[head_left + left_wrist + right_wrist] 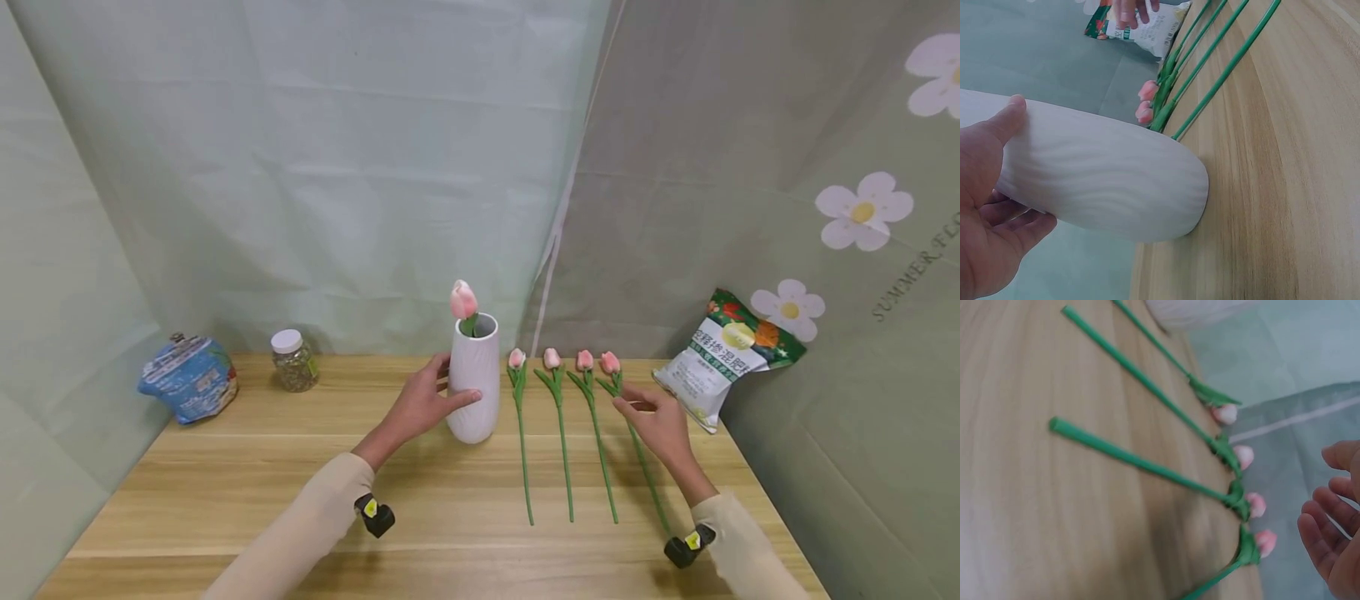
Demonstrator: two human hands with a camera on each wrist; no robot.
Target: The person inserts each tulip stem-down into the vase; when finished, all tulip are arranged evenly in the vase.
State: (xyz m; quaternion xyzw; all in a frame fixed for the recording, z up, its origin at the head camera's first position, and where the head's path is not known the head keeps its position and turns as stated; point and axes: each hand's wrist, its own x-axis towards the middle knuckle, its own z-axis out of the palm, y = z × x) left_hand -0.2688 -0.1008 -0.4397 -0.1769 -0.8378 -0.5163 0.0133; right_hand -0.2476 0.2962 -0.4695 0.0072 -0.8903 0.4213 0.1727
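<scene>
A white ribbed vase [474,387] stands upright on the table, with one pink tulip [463,302] rising from its mouth. My left hand [423,404] grips the vase from the left; the left wrist view shows the thumb on one side and the fingers curled on the other. Several pink tulips with green stems lie in a row to the right of the vase. Over the rightmost tulip [611,364] is my right hand [658,421]. In the right wrist view, that hand's loosely bent fingers [1325,534] are apart from the flowers and hold nothing.
On the wooden table [300,500], a blue bag [191,379] and a white-lidded jar [295,362] stand at the back left. A green and white packet [723,358] leans against the cloth wall at the back right.
</scene>
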